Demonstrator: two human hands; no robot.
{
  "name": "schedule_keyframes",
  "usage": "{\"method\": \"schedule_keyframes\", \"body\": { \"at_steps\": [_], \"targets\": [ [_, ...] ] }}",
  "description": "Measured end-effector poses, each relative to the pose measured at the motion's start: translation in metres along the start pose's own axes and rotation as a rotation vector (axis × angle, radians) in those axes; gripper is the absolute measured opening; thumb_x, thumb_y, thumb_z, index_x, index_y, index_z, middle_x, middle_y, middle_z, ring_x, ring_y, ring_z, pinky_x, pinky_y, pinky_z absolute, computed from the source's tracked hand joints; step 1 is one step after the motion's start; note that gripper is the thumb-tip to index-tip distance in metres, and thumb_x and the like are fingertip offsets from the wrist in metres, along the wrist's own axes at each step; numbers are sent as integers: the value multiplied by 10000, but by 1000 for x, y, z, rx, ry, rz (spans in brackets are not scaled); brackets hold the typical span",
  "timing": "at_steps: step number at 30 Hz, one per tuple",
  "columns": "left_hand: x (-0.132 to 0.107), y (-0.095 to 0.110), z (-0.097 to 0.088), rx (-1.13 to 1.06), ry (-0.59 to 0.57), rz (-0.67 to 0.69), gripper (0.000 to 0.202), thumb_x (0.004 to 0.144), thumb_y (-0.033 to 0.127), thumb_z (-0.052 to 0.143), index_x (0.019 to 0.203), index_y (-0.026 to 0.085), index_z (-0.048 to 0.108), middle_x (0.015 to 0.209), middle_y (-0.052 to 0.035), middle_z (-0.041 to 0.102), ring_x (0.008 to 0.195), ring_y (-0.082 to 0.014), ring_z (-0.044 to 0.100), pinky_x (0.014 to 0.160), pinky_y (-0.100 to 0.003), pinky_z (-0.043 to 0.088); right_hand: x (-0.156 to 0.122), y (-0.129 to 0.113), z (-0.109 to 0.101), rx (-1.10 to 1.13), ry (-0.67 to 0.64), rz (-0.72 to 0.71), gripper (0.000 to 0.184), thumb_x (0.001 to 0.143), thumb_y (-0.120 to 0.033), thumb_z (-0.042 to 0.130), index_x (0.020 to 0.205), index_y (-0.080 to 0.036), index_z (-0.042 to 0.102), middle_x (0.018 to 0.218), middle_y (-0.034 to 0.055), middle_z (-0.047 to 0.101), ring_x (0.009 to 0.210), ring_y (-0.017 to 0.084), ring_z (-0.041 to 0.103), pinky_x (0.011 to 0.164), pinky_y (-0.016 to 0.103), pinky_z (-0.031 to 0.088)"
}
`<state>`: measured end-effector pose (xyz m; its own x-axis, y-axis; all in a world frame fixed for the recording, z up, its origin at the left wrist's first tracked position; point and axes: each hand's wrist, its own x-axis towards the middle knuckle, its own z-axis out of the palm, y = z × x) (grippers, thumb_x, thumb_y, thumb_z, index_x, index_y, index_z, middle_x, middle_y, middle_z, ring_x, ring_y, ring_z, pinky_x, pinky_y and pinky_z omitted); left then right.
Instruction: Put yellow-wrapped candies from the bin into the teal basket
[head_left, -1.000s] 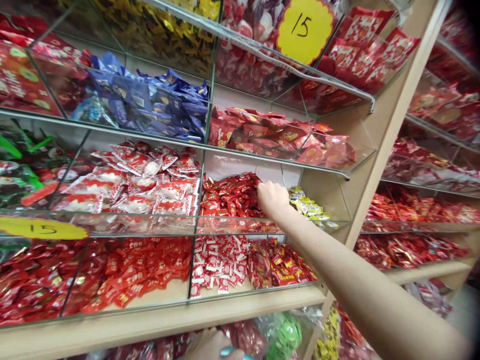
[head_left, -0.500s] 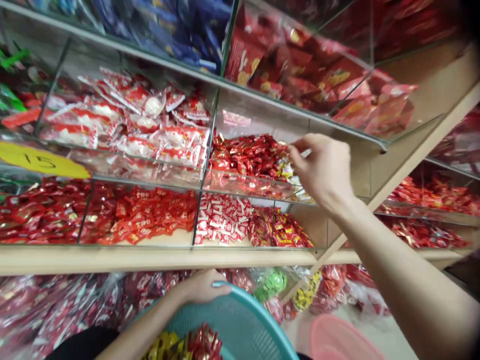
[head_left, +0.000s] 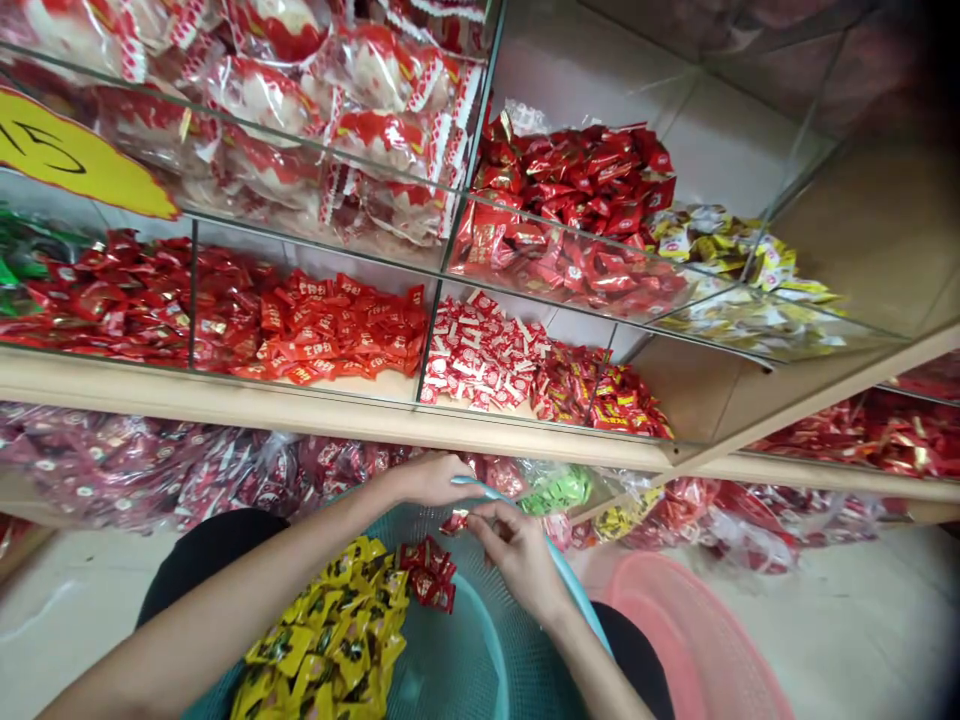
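Observation:
My left hand (head_left: 433, 480) is closed on the far rim of a teal mesh basket (head_left: 491, 630). Inside the basket, yellow-wrapped candies (head_left: 330, 640) fill the left side, and a few red-wrapped candies (head_left: 431, 572) lie beside them. Over the basket, just below the rim, my right hand (head_left: 514, 550) pinches a small red-wrapped candy (head_left: 454, 521) between thumb and fingertips. On the shelf ahead, a glass-fronted bin holds a pile of red candies (head_left: 577, 185) with yellow-and-white candies (head_left: 712, 240) to their right.
Lower bins hold orange-red candies (head_left: 341, 325) and white-and-red candies (head_left: 484, 350). Larger clear-wrapped sweets (head_left: 375, 70) fill the upper left bin, by a yellow price tag (head_left: 67, 150). A wooden shelf edge (head_left: 360, 410) runs above bagged candy (head_left: 225, 470). A pink basket (head_left: 697, 630) stands right.
My right hand has come down from the upper bin to the basket with a red candy in its fingers. The view has tilted down. My left hand stays on the rim.

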<state>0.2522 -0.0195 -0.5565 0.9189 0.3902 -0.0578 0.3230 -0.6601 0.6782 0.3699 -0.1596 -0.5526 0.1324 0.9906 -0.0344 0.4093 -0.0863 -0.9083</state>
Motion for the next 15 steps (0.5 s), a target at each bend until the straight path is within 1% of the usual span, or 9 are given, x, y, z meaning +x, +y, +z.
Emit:
{"method": "schedule_keyframes", "body": {
  "at_steps": [1,4,8,11,13,15],
  "targets": [
    [-1,-1,2,30,15,-25,443,823,479,397,633,120,574,543,19,505,510,-60,369,491,-187,237,2,9,4,2,-24,15,295,821,-426,495,791,-158,615,500,-44,463,416,81,443,435,199,349],
    [-2,-1,6,66,0,-78,434,821,481,396,656,134,598,568,9,551,518,-70,403,490,-185,245,5,25,17,26,-67,70,299,797,-431,506,717,-158,595,573,-26,523,404,72,452,421,200,350],
    [-1,1,7,111,-27,-109,405,818,464,402,700,149,628,625,-10,607,547,-91,448,514,-187,276,8,31,31,118,-133,215,264,750,-388,535,627,-154,554,519,-35,496,373,64,430,377,187,317],
    [-2,3,6,135,-32,-122,410,827,465,385,746,160,648,680,-24,640,572,-107,479,549,-198,300,7,34,36,178,-181,305,243,727,-353,543,593,-151,527,484,-39,479,371,62,423,355,176,281],
    [-3,5,7,136,-27,-129,419,826,478,386,771,164,657,713,-34,656,592,-116,497,576,-204,315,6,37,38,175,-198,315,226,730,-334,529,603,-147,527,491,-37,493,372,59,425,353,172,273],
    [-4,6,7,112,-15,-129,423,820,498,397,787,169,662,743,-40,666,612,-123,514,602,-209,327,6,40,38,149,-188,308,165,731,-302,524,692,-143,550,511,-40,514,376,59,433,358,169,280]
  ]
}}
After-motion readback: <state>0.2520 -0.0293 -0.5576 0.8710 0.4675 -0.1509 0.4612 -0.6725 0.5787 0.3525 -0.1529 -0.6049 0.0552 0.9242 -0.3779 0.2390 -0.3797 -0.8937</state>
